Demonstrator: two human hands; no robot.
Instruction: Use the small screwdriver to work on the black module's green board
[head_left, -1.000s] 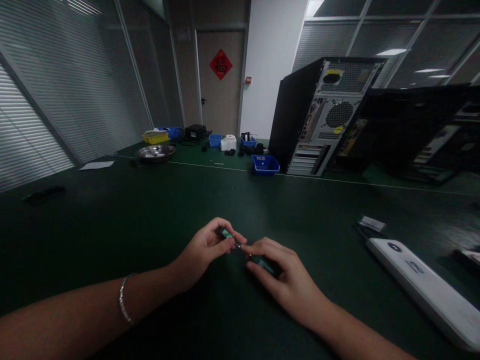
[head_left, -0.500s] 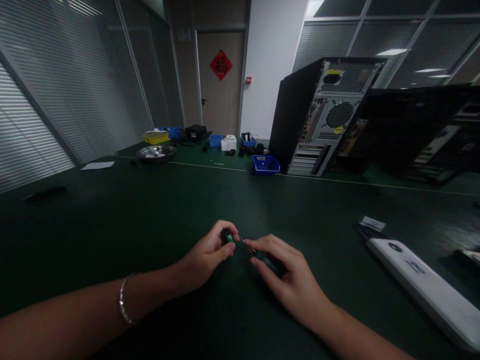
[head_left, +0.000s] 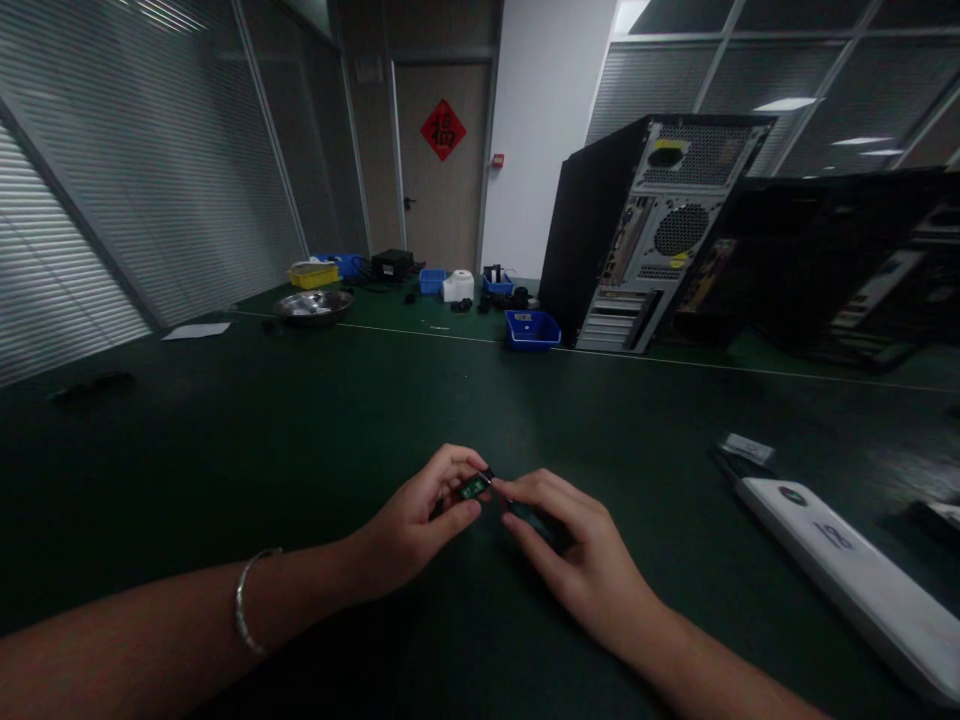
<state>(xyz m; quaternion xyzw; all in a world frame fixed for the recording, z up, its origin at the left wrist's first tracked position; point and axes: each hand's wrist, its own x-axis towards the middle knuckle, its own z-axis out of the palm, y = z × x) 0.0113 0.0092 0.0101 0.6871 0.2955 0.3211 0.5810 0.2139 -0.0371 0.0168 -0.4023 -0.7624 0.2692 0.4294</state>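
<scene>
Between the fingers and thumb of my left hand [head_left: 424, 515] is a small green circuit board [head_left: 474, 487] with a dark part at its upper end. My right hand [head_left: 574, 535] is closed around the dark green handle of a screwdriver [head_left: 534, 520]. The screwdriver's thin metal tip points toward the board, and my right index fingertip lies close to it. Whether the tip touches the board is too small to tell. Both hands are just above the dark green table [head_left: 360, 420].
A white device marked 18 [head_left: 832, 535] lies at the right. Farther back stand a black computer tower [head_left: 600, 230] and a blue bin [head_left: 531, 330]. A metal dish [head_left: 313, 308], a yellow bin [head_left: 313, 276] and a paper sheet [head_left: 196, 331] are at the back left.
My left hand has turned the circuit board so its green face shows more, and shifted it slightly right toward the screwdriver. My right hand has hardly moved.
</scene>
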